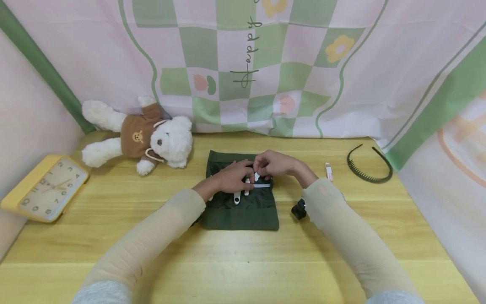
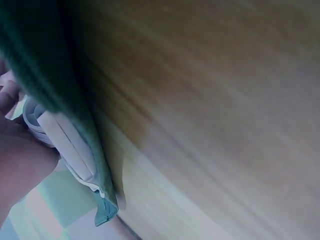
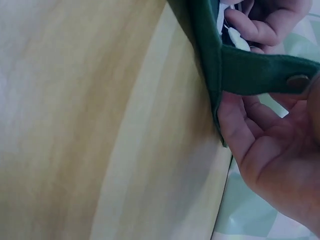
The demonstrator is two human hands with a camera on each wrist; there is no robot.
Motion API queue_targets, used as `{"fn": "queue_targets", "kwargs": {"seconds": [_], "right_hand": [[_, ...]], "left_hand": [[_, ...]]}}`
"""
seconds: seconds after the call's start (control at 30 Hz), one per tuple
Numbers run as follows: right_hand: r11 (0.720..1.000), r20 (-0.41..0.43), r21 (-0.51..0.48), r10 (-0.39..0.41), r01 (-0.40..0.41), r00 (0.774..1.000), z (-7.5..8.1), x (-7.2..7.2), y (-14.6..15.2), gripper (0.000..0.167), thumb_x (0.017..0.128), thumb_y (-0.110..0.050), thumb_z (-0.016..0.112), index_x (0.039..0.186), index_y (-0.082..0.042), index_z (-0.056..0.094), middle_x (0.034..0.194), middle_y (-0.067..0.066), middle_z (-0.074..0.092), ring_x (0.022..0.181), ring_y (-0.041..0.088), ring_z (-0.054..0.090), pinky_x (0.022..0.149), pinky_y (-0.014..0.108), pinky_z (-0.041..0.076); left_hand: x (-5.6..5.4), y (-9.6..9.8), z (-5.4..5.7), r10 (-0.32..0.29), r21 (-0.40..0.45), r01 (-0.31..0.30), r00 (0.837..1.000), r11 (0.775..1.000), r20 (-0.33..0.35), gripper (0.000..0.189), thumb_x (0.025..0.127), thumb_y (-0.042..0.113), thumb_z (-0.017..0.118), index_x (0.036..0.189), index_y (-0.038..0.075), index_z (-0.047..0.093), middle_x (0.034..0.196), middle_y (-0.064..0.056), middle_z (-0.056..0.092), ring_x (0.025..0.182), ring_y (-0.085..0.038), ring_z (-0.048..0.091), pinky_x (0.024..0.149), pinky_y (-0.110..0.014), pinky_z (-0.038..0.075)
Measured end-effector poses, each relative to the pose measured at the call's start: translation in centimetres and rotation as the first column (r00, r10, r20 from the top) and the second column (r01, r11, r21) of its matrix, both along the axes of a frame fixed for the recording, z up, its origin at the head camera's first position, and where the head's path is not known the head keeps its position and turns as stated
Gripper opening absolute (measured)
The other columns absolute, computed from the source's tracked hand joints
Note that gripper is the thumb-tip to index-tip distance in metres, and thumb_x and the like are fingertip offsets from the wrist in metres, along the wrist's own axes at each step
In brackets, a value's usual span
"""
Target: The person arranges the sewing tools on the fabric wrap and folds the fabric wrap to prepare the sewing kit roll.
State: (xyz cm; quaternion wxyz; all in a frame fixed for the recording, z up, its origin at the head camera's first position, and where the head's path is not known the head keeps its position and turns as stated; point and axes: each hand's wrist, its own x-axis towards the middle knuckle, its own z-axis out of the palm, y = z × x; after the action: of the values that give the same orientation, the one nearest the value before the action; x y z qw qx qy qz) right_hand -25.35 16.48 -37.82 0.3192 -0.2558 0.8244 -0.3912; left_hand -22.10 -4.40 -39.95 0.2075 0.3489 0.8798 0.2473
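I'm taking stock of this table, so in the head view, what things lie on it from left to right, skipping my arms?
Clock, plush toy, green pouch, small white item, headband.

- dark green fabric pouch [image 1: 239,219], opened out flat on the wood table [image 1: 228,261]
- white stick thingy [image 1: 237,198], rounded end, poking toward the near edge
- tiny white wavy-edged piece [image 1: 257,177], half hidden

Matt cloth seen on pouch [image 1: 239,220], centre of head view; snap [image 3: 298,81], upper right of right wrist view, dull, metal-looking. Smooth, faintly glossy wood grain shown by tabletop [image 1: 228,264], lower head view; fluffy pile noted on plush toy [image 1: 175,141], left.
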Motion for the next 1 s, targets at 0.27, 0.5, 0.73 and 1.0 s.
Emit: {"fn": "queue_targets", "kwargs": {"seconds": [0.27,0.5,0.73,1.0], "right_hand": [[1.0,0.003,-0.018,-0.004,0.004,1.0,0.04,0.1,0.17,0.016,0.096,0.011,0.05,0.101,0.007,0.065,0.086,0.015,0.062,0.077,0.025,0.062,0.073,0.036,0.057],[1.0,-0.047,-0.013,-0.006,0.005,0.999,0.18,0.3,-0.16,0.018,0.099,0.01,0.047,0.101,0.008,0.064,0.097,0.018,0.062,0.085,0.026,0.063,0.078,0.04,0.059],[1.0,-0.058,-0.004,0.028,-0.029,0.998,0.41,0.37,-0.31,0.019,0.097,0.011,0.048,0.101,0.006,0.066,0.092,0.016,0.065,0.077,0.024,0.058,0.07,0.036,0.056],[1.0,-0.048,-0.014,-0.001,0.001,0.999,0.27,0.34,-0.25,0.02,0.096,0.012,0.05,0.101,0.006,0.068,0.092,0.017,0.067,0.08,0.024,0.061,0.075,0.038,0.058]], "left_hand": [[0.06,-0.06,0.07,0.005,0.002,-0.005,1.0,1.0,0.004,0.01,0.102,0.025,0.066,0.1,0.015,0.065,0.162,-0.015,0.03,0.154,-0.033,0.011,0.122,-0.056,0.006],[0.1,-0.02,0.13,0.002,0.004,-0.002,1.0,1.0,0.0,0.01,0.102,0.024,0.066,0.101,0.014,0.066,0.161,-0.016,0.033,0.154,-0.035,0.011,0.122,-0.057,0.007],[-0.01,0.0,0.02,-0.003,0.001,0.003,1.0,1.0,0.005,0.01,0.102,0.025,0.065,0.104,0.015,0.067,0.161,-0.015,0.033,0.154,-0.034,0.011,0.122,-0.057,0.007],[-0.09,-0.06,0.01,0.004,0.006,-0.004,1.0,1.0,0.012,0.011,0.102,0.025,0.066,0.104,0.014,0.067,0.16,-0.014,0.034,0.154,-0.033,0.01,0.122,-0.056,0.007]]}}
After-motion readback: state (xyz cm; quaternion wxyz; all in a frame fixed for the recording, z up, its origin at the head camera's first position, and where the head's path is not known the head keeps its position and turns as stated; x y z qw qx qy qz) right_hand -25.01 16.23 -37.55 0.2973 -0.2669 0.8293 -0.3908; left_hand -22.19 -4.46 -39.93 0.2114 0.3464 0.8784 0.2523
